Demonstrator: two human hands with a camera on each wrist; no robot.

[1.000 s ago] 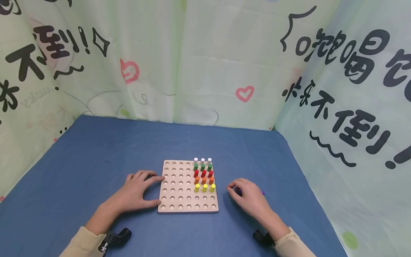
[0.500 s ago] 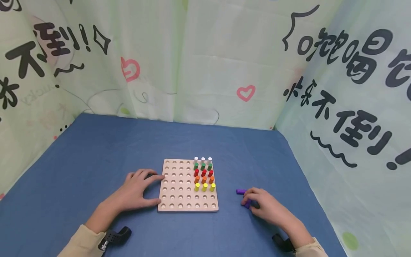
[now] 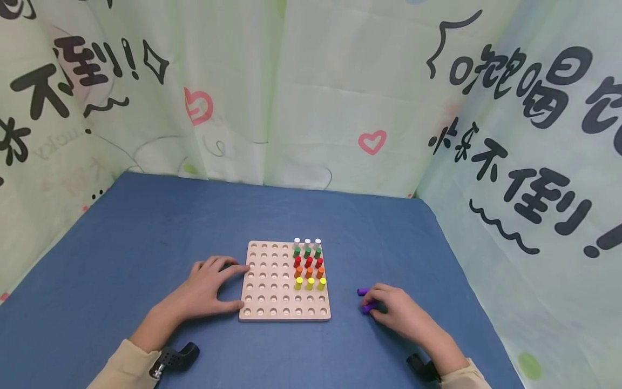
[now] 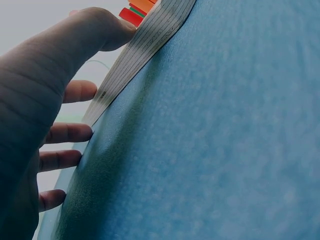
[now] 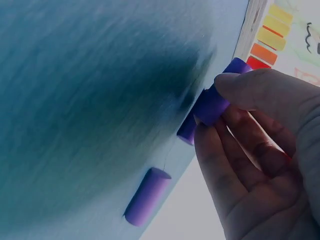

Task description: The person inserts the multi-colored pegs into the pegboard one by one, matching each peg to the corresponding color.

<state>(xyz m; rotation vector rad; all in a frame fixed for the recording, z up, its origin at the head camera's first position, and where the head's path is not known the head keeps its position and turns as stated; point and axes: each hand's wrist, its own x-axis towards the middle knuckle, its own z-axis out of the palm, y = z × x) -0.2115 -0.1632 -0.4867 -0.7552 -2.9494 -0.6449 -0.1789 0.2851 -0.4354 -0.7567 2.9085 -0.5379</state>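
A pale wooden pegboard (image 3: 267, 305) lies on the table in the head view. White, green, red, orange and yellow pegs (image 3: 309, 283) stand upright in rows in its right-hand holes. My left hand (image 3: 206, 289) rests at the board's left side, thumb and forefinger spread and touching its edge. Right of the board, my right hand (image 3: 398, 309) pinches a purple peg (image 5: 212, 105) between thumb and fingers. Two other purple pegs show in the right wrist view: one partly hidden behind the held peg, the other a loose purple peg (image 5: 147, 197) lying on its side.
A blue cloth (image 3: 194, 216) covers the table. Printed curtains (image 3: 316, 108) hang along its back and both sides. A black wrist mount (image 3: 175, 359) sits on the left wrist, with another (image 3: 423, 369) on the right.
My right hand has shifted right and nearer, uncovering a purple peg, then slightly back left. The peg in its fingers shows more clearly now. My left hand and the board stay put.
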